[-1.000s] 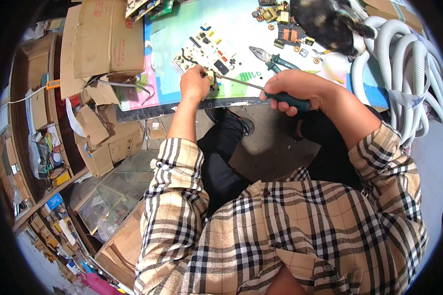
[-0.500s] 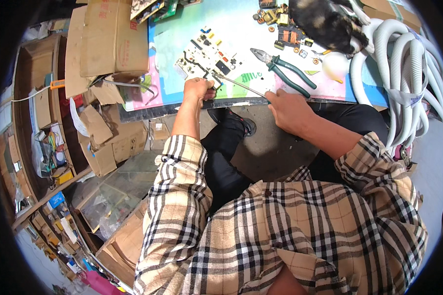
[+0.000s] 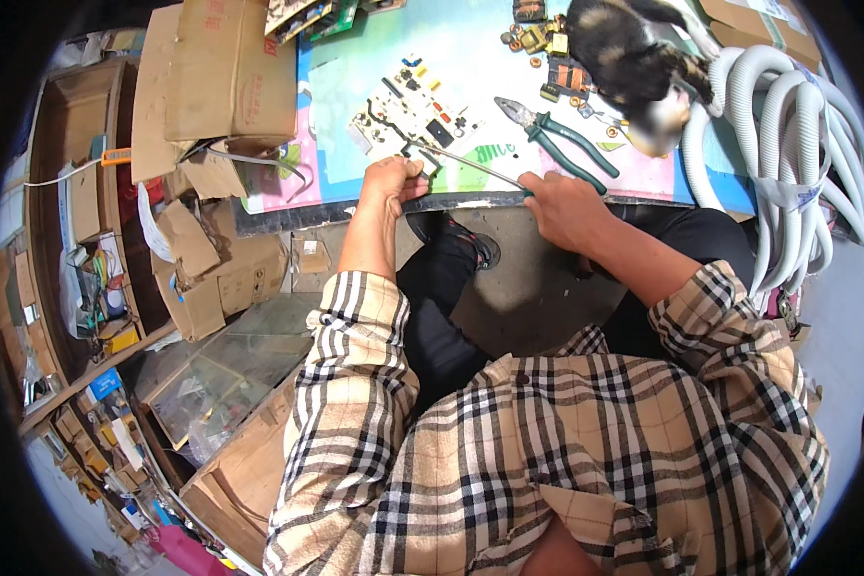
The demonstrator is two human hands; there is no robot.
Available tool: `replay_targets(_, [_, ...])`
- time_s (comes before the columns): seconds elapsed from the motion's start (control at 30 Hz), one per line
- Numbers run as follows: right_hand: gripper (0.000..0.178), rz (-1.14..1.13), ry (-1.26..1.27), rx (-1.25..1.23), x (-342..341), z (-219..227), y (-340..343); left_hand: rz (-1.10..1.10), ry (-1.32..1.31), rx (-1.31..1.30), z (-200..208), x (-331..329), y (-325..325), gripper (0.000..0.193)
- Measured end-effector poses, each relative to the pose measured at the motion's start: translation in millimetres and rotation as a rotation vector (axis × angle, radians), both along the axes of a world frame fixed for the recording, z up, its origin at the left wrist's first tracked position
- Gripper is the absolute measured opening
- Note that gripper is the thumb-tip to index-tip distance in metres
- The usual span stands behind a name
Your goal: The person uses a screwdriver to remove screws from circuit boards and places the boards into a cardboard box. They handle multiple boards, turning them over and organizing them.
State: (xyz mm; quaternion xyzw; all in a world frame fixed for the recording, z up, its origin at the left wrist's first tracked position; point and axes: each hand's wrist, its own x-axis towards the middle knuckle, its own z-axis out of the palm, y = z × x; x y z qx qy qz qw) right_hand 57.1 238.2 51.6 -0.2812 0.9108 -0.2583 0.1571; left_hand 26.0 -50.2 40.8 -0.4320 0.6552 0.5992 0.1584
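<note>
while the right hand (image 3: 564, 208) is wrapped around a screwdriver (image 3: 482, 172), the shaft slants leftward and away from the person over the desk (image 3: 470, 48), its tip near a small dark-edged piece (image 3: 434, 162) by the front edge. the left hand (image 3: 392, 182), fingers bent together, sits just beside that piece, nearer the tip; whether it pinches the piece is unclear. beyond lie scattered electronic parts (image 3: 439, 130), with green-handled pliers (image 3: 539, 123) to their right and a furry animal (image 3: 634, 60) farther off.
</note>
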Motion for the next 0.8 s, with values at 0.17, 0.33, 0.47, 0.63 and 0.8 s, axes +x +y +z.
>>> replay_targets(0.17, [0.024, 0.008, -0.189, -0.02, -12.2, 14.1, -1.2, -0.08, 0.022, -0.108, -5.5, 2.2, -9.8, 0.007])
replay_targets(0.33, [0.029, -0.033, -0.45, -0.186, -6.7, 32.8, 23.1, -0.13, 0.015, -0.062, -6.4, 5.3, -17.5, 0.014])
replay_targets(0.47, [0.028, -0.028, -0.394, -0.233, -6.3, 37.8, 14.5, -0.117, -0.004, -0.026, -4.2, 7.4, -21.2, 0.011])
replay_targets(0.63, [0.018, -0.176, -0.455, -0.469, 6.5, 60.1, -4.0, -0.096, -0.027, -0.02, -4.9, 4.5, -14.9, 0.015])
replay_targets(0.8, [0.019, -0.097, -0.625, -0.251, 11.4, 36.7, -7.7, -0.095, -0.059, -0.045, -6.3, 5.4, -15.0, 0.015])
